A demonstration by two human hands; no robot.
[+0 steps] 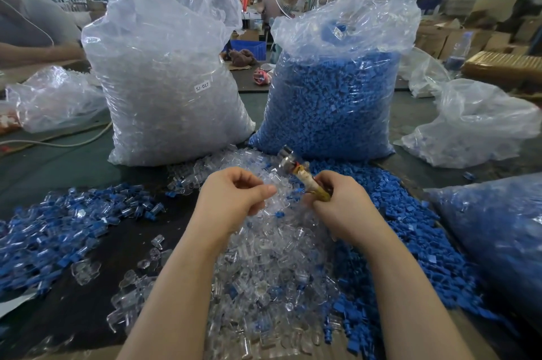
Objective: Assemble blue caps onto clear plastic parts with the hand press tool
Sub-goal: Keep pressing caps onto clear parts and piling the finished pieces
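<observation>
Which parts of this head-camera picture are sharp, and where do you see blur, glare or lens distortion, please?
Head view: the left hand, the right hand with its grip on the press tool, and the loose clear parts are sharp; the lower-right blue bag is smeared; glare streaks the clear bag; the wide lens bends the edges.
</observation>
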